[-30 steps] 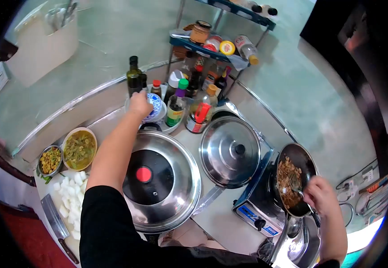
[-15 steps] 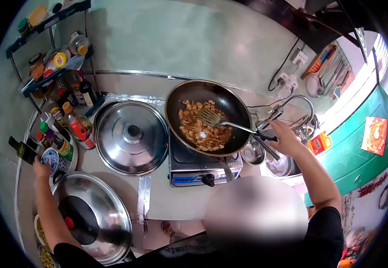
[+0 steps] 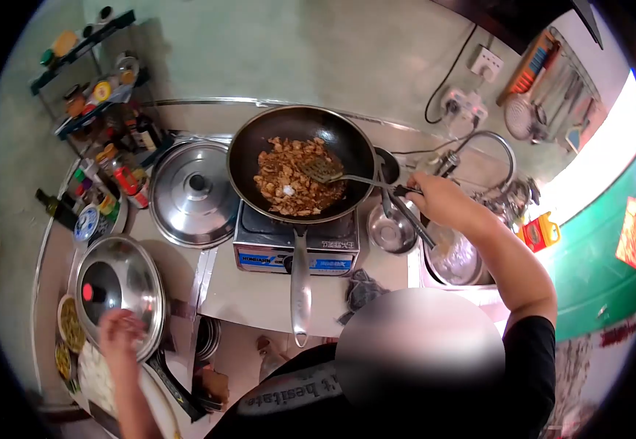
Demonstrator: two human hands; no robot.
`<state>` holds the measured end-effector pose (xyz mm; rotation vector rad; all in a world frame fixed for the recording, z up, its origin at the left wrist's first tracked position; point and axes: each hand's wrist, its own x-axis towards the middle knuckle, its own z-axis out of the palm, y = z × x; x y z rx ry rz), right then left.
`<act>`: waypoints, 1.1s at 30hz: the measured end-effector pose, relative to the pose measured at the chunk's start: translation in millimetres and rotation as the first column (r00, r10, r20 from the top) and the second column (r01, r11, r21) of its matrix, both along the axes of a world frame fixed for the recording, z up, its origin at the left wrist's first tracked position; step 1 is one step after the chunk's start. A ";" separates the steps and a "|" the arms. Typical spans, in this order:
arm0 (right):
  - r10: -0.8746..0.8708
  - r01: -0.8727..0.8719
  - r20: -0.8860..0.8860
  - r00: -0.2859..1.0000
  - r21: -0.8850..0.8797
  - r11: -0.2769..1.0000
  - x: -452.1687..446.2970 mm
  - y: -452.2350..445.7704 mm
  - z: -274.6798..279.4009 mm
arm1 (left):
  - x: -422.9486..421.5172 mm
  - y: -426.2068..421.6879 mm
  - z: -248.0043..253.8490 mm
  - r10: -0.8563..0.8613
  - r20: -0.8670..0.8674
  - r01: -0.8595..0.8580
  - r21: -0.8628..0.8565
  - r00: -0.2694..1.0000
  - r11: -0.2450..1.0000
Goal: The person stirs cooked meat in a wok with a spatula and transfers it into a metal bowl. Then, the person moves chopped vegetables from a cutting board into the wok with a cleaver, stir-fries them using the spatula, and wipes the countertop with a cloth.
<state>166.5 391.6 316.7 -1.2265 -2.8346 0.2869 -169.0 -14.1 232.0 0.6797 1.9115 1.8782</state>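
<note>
My right hand (image 3: 442, 199) is closed around the black handle of a slotted spatula (image 3: 362, 179). The spatula's blade rests on browned, chopped food (image 3: 281, 164) in a dark wok (image 3: 354, 139), beside a small white heap (image 3: 288, 190). The wok sits on a portable gas stove (image 3: 259, 245), its metal handle toward me. My left hand (image 3: 122, 329) is over the near edge of a steel lid with a red knob (image 3: 131, 271). Motion blurs its fingers, and I cannot tell whether it touches the lid. A blue-and-white lidded jar (image 3: 86, 223) stands beyond it.
Another steel lid (image 3: 186, 208) lies left of the stove. Bottles (image 3: 131, 186) and a rack of jars (image 3: 84, 110) fill the left corner. A metal bowl (image 3: 391, 228), sink (image 3: 453, 256) and faucet (image 3: 504, 157) are at right. A dark cloth (image 3: 363, 293) lies at the counter's front.
My left hand has left the blue-and-white jar and come nearer, over the red-knobbed lid. My right hand now grips the spatula handle. The view has shifted, showing the wok handle and cloth.
</note>
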 end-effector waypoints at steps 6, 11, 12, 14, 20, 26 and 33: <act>0.268 -0.273 -0.078 0.960 -0.070 0.959 2.7 5.0 -9.6 | 158.3 11.0 -103.2 -0.033 0.246 0.052 -0.072 0.969 0.996; 0.316 -0.320 0.064 0.947 0.067 0.945 9.2 29.0 6.3 | 192.8 12.0 -116.7 -0.054 0.570 0.042 0.034 0.820 0.999; 0.287 -0.292 0.058 0.956 0.104 0.951 8.2 30.9 12.5 | 190.6 11.2 -120.1 -0.065 0.555 0.060 0.027 0.830 0.998; 0.238 -0.248 0.076 0.968 0.162 0.955 12.0 24.7 38.9 | 183.5 8.0 -126.0 -0.078 0.541 0.079 0.021 0.837 0.997; 0.196 -0.239 0.342 0.919 0.088 0.967 1.1 20.0 87.8 | 166.5 3.4 -118.7 -0.020 0.443 0.046 -0.049 0.896 0.998; 0.276 -0.274 0.045 0.960 -0.046 0.961 -45.2 43.6 -17.2 | 161.7 -0.9 -118.7 0.034 0.454 0.001 -0.076 0.890 0.997; -0.088 0.040 -0.112 0.990 -0.376 0.926 -27.1 58.1 15.9 | 143.3 -14.2 -139.0 0.071 0.394 -0.033 -0.102 0.916 0.994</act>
